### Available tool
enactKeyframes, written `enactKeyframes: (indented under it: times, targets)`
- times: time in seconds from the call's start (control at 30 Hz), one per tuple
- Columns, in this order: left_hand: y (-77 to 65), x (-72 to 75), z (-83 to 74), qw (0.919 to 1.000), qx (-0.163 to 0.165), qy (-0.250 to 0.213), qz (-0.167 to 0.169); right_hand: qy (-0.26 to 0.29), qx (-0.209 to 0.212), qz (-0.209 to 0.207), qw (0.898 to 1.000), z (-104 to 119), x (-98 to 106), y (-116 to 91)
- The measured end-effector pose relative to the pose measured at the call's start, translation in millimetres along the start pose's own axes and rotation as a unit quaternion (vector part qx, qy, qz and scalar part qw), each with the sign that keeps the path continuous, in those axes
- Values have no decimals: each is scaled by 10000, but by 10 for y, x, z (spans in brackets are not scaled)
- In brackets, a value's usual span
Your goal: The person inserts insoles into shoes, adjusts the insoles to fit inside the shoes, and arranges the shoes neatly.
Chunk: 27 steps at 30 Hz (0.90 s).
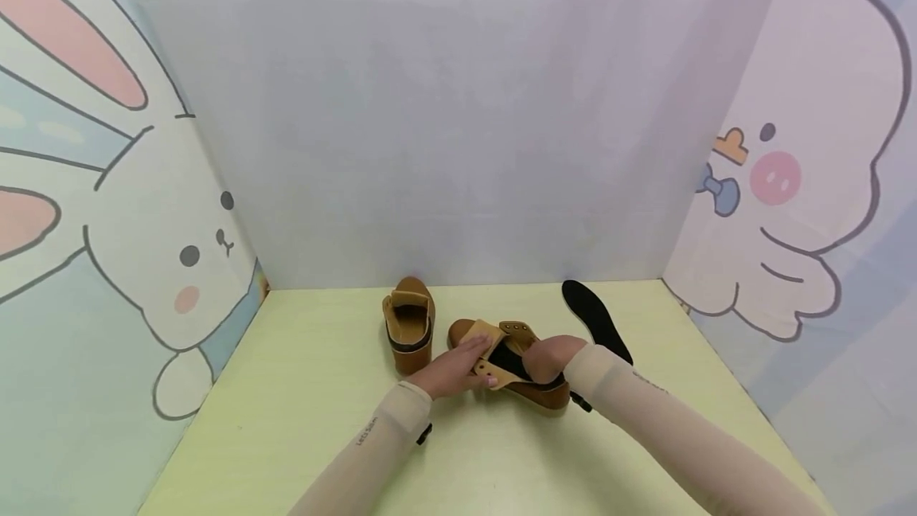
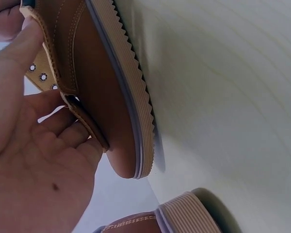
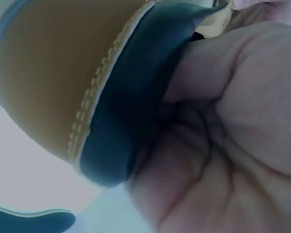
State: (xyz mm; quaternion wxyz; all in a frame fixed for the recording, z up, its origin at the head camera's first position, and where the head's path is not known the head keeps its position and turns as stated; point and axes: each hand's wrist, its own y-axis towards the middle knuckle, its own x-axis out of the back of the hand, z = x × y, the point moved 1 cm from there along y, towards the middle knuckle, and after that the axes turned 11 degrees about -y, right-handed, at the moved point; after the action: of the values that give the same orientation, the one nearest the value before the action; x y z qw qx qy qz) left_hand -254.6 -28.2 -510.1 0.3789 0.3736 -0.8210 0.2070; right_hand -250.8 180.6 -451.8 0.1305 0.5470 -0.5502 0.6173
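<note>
Worked shoe (image 1: 530, 390) sits on the table (image 1: 308, 428) between both hands, toe angled away to the left, heel toward the right arm — looks like a comfortable angle for going in from the heel side. Left hand (image 1: 454, 367) grips the upper: fingers bent over the folded-forward tongue (image 1: 489, 329), thumb hooked on the near eyelet flap (image 1: 504, 375). Reads as spreading the mouth and bracing the shoe against push from the other side. Far eyelet flap (image 1: 517, 330) lies splayed outward, which also widens the opening. Right hand (image 1: 555, 358) goes in over the heel collar; fingers are buried inside, so can't tell if they're straight, curled or pinching something. A black strip (image 1: 505, 360) shows inside, likely an insole being worked. Loose black insole (image 1: 596, 318) lies flat beyond the right wrist — probably parked there for reach without crowding. Second shoe (image 1: 411, 329) stands upright to the left, toe to the back wall, tongue up, apart from the worked one, presumably out of the way.
</note>
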Motion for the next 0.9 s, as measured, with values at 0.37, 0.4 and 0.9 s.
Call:
enactKeyframes:
  times: [0.37,0.4,0.9]
  targets:
    - [3,45,-4,9999,52,-139,-69,556,470,-629,9954,-24,-5,147]
    - [6,39,-10,9999,41,-146,-61,556,430,-603,9957,-20,-12,137]
    - [-6,16,-4,9999,3,-152,-4,239,-331,-597,9974,105,86,-29]
